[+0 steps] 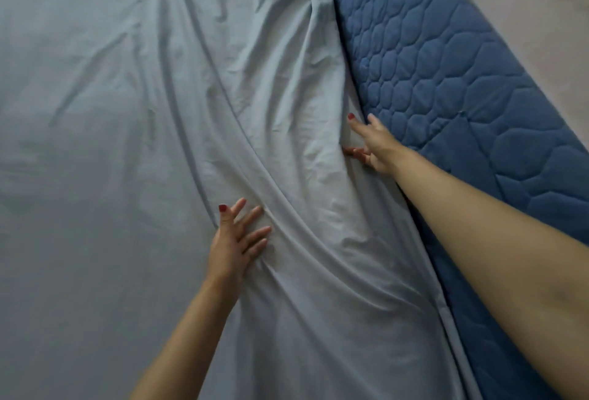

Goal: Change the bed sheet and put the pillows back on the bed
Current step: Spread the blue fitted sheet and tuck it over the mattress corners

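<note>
- Pale grey-blue cotton bed sheet (134,119) lies spread over the bed, creased diagonally.
- Left hand (237,242): released grip, fingers flat, pressing a fold, likely smoothing.
- Right hand (371,148): mostly straight fingers push the sheet edge against the dark blue quilted mattress side (446,87), probably tucking.

I see a soft, matt cloth bed sheet (127,113), full of wrinkles. The blue mattress (446,87) beside it is padded cloth, stitched into bumpy round shapes.
</note>
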